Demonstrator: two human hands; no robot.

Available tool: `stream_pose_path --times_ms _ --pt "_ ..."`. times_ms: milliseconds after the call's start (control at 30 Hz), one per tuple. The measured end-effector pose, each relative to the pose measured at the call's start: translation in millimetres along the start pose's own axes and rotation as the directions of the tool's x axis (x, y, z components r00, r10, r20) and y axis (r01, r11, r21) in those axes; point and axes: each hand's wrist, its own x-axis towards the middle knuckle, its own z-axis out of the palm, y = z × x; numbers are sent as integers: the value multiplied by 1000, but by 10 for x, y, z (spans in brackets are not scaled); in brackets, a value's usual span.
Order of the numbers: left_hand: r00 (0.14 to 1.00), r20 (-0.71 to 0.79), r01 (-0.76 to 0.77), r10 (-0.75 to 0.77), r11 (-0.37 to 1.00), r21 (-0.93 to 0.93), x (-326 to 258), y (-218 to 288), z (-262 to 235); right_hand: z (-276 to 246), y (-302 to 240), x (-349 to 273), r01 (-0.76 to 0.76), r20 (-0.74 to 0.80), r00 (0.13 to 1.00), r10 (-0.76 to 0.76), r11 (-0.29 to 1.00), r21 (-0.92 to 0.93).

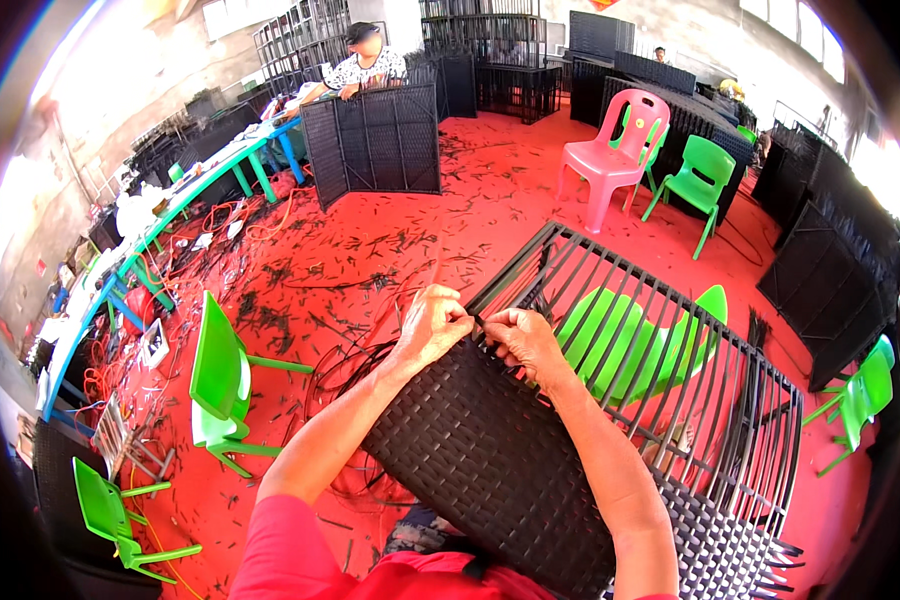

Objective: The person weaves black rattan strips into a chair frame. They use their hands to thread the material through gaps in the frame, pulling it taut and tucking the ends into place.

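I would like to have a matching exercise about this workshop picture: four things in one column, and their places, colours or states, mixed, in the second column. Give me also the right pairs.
Column one
1. Left hand and right hand
2. Panel between the forearms
3. Pink chair
4. Floor

Column two
A. Red, strewn with dark scraps
B. In the upper right part, beside a green chair
C. Close together, fingers curled
D. Black, tightly woven

Right pairs
1-C, 2-D, 3-B, 4-A
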Motion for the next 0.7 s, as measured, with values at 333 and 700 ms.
stream_pose_path --times_ms 333,700 --pt "994 98 -63 40 965 253 -45 35 97 20 58 76 -17 7 1000 17 993 113" --pt "786 412 617 -462 542 -570 308 -89 86 76 -77 -90 65 -60 996 -65 998 0"
